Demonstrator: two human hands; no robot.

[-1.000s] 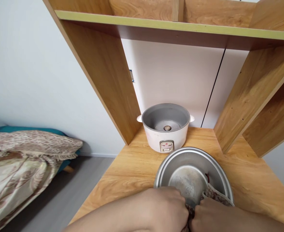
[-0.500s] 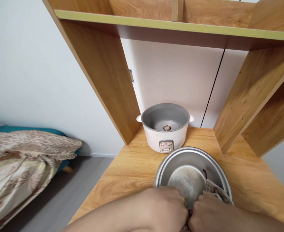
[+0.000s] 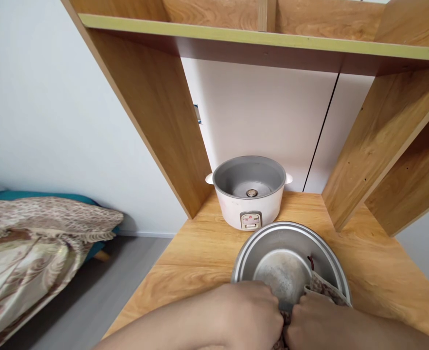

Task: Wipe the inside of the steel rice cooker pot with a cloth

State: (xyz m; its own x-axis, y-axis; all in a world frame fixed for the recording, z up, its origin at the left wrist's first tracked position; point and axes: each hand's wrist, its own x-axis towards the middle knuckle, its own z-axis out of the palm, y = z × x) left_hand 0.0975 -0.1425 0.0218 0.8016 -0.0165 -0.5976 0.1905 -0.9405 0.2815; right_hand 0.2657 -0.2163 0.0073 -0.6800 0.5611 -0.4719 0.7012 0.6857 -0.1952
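A round metal pot [image 3: 283, 272], seen from above with its inside showing, sits on the wooden desk near its front. Over the pot's near side, my left hand [image 3: 253, 313] and my right hand [image 3: 314, 318] are close together, both closed in fists. Between and beside them shows a brown patterned cloth [image 3: 324, 287], bunched in their grip. Part of the cloth lies against the pot's right inner wall, with a dark red loop at its tip. Behind the pot stands a white rice cooker body [image 3: 251, 209], lidless, its grey inside visible.
The wooden desk [image 3: 178, 272] has upright side panels [image 3: 163, 121] and a shelf with a yellow-green edge [image 3: 236, 34] above. At the left, a bed or couch with a patterned cover [image 3: 54, 228] stands by the wall on a grey floor.
Both fists stay almost in place over the pot. The cloth at the right has shifted slightly, with a little more of it bunched by my right hand.
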